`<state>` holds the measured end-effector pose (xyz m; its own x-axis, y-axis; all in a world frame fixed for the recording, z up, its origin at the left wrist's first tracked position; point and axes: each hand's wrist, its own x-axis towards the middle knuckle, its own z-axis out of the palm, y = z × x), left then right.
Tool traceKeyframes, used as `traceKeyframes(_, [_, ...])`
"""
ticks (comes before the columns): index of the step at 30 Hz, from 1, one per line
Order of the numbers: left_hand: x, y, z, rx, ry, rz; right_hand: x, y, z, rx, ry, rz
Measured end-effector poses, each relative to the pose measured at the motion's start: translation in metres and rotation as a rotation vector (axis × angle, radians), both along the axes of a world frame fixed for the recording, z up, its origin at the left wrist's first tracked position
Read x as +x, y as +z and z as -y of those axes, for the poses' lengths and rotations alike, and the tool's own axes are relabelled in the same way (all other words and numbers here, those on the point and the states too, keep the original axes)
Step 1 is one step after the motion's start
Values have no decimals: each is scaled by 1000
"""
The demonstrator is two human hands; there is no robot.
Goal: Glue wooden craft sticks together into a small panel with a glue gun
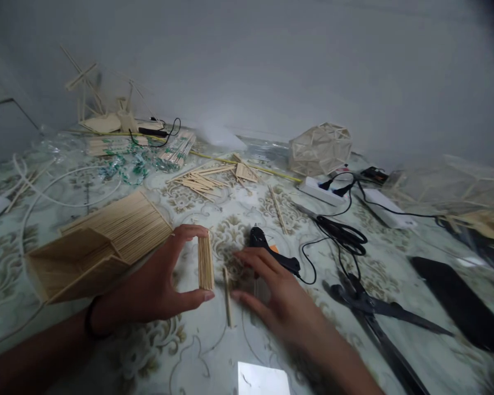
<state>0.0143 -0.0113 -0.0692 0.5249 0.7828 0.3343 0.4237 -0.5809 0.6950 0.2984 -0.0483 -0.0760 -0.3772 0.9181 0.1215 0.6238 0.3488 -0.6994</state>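
Between the thumb and fingers of my left hand (pixel 160 280) a small panel of wooden sticks (pixel 206 260) is held upright by its top and bottom ends. My right hand (pixel 280 291) is just to its right, thumb and fingers apart with nothing seen between them. Close to the right thumb, a single short stick (pixel 228 299) lies on the patterned tablecloth. A black glue gun (pixel 274 252) rests beyond my right fingers. Behind my left wrist stands a box-like piece built from sticks (pixel 107 241), partly covered by the hand.
Black scissors (pixel 341 233) and larger dark shears (pixel 370 304) lie at the right, near a black phone (pixel 461 299). Loose sticks (pixel 201 181) are piled at the back. A white power strip (pixel 321 191) with cords sits beside a faceted stick frame (pixel 321 148).
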Motion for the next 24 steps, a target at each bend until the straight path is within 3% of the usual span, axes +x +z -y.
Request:
traceKeyframes(5, [-1, 0, 0, -27, 14, -11, 8, 7, 7, -134, 136, 127])
traceKeyframes(11, [0, 2, 0, -52, -4, -23, -10, -2, 6, -129, 206, 160])
traceKeyframes(15, [1, 5, 2, -51, -12, -7, -4, 2, 8, -93, 166, 108])
traceKeyframes(20, [4, 12, 9, -107, -26, -15, 8, 10, 8, 89, 17, -63])
traceKeyframes(24, [6, 15, 15, -115, -63, -59, 3, 12, 11, 188, -13, -112])
